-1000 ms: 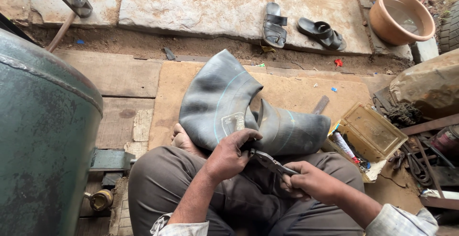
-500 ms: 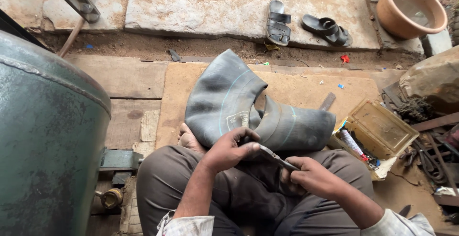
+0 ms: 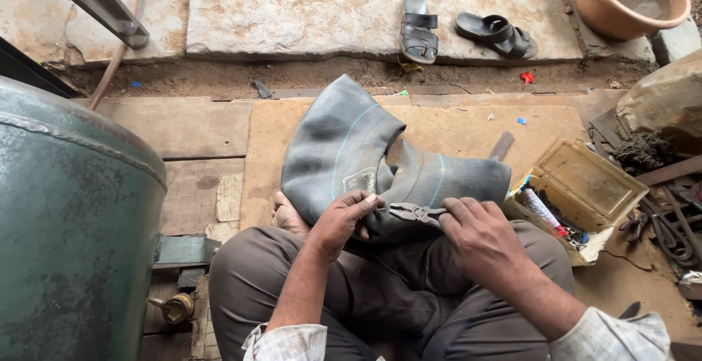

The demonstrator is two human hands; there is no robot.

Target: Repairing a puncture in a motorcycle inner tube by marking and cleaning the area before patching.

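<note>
1. Two hands work at the folded black inner tube [image 3: 380, 164] lying across our lap and the board ahead.
2. Our left hand [image 3: 342, 220] pinches the tube's near edge, fingers curled.
3. Our right hand [image 3: 479, 238] closes on the pliers [image 3: 415, 213], jaws against the tube.
4. Right of the tube sits an open yellow box [image 3: 585, 185]; beyond it, two sandals [image 3: 468, 32].

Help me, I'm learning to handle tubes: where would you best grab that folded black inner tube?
Probably the upright fold of the inner tube, from its open left side: it stands free, while the left hand, right hand and pliers crowd the near edge.
</note>
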